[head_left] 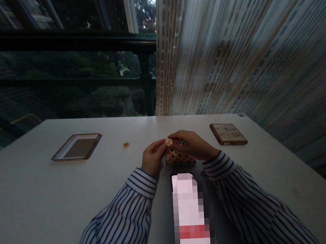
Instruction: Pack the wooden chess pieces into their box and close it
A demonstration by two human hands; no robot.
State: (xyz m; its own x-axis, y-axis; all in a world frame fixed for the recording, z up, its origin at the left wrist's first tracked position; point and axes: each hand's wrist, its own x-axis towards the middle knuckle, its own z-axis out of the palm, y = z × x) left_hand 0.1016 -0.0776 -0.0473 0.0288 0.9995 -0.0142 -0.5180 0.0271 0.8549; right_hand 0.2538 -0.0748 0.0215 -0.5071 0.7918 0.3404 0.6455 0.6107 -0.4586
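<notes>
A small tray of round wooden game pieces (180, 158) with red marks sits on the white table (47, 201), just in front of me. My left hand (152, 159) pinches one round piece (168, 142) between thumb and fingers, held just above the tray. My right hand (193, 146) lies curled over the tray's far right side, its fingertips touching the held piece. Both arms wear blue-and-white striped sleeves.
A single loose piece (126, 145) lies on the table left of my hands. An open box lid (77, 147) rests at the far left, a flat printed box (228, 134) at the far right. A phone (182, 179) lies near me. Window and curtain behind.
</notes>
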